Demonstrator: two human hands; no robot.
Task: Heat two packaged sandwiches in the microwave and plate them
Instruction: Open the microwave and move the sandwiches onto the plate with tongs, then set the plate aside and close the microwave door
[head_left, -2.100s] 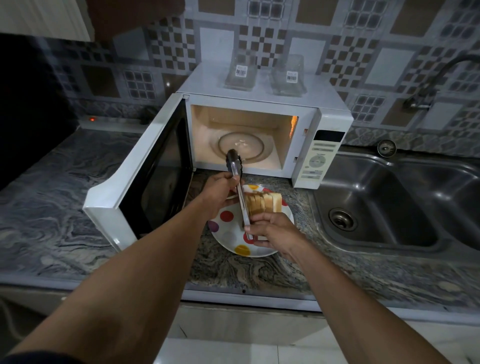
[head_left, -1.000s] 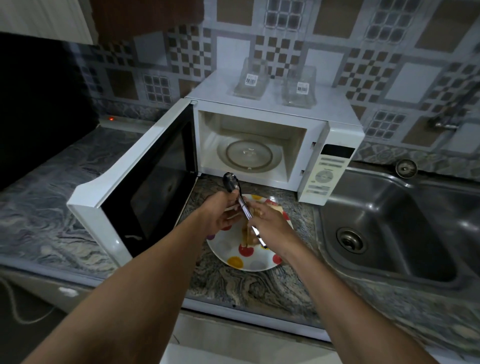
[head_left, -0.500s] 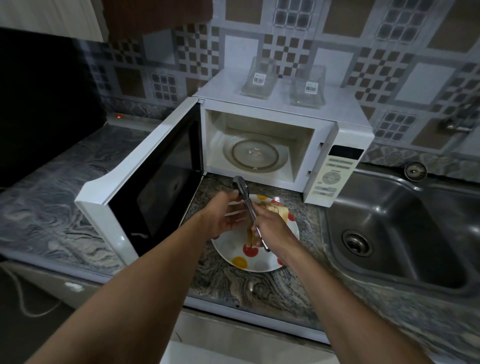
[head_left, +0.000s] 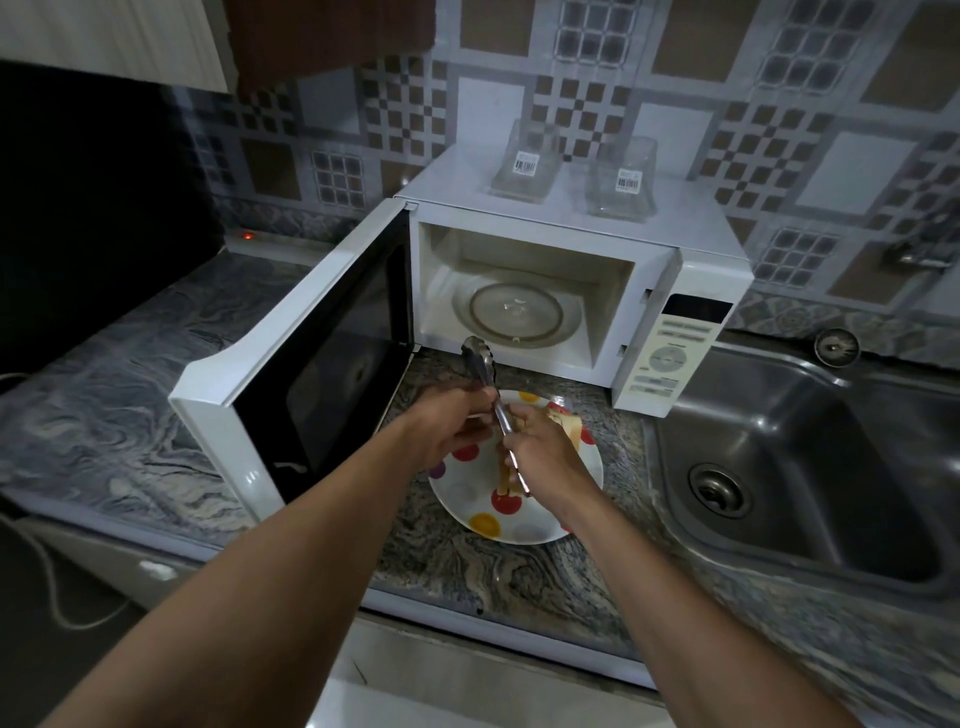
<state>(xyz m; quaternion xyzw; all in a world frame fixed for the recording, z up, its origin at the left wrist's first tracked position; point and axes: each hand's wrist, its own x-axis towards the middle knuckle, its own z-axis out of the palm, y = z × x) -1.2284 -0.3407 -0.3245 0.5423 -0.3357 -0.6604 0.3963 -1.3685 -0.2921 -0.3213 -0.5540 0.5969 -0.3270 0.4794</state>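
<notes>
A white plate (head_left: 483, 525) with coloured dots lies on the counter in front of the white microwave (head_left: 675, 260). Toasted sandwich pieces (head_left: 565, 419) rest on the plate, mostly hidden under my hands. Metal tongs (head_left: 480, 364) point up toward the oven. My left hand (head_left: 447, 426) pinches the tongs near their head. My right hand (head_left: 545, 452) grips them lower down, just above the sandwich. The microwave door (head_left: 322, 358) stands wide open to the left, and the glass turntable (head_left: 514, 312) is bare and unlit.
Two clear plastic sandwich packs (head_left: 527, 161) (head_left: 621, 179) with barcode labels stand on top of the microwave. A steel sink (head_left: 800, 467) lies to the right. The marble counter (head_left: 104, 384) stretches to the left, and a cable (head_left: 52, 582) hangs below its edge.
The oven's inner light has gone out. My hands have drawn together on the tongs above the plate, and my right hand now covers more of the sandwich.
</notes>
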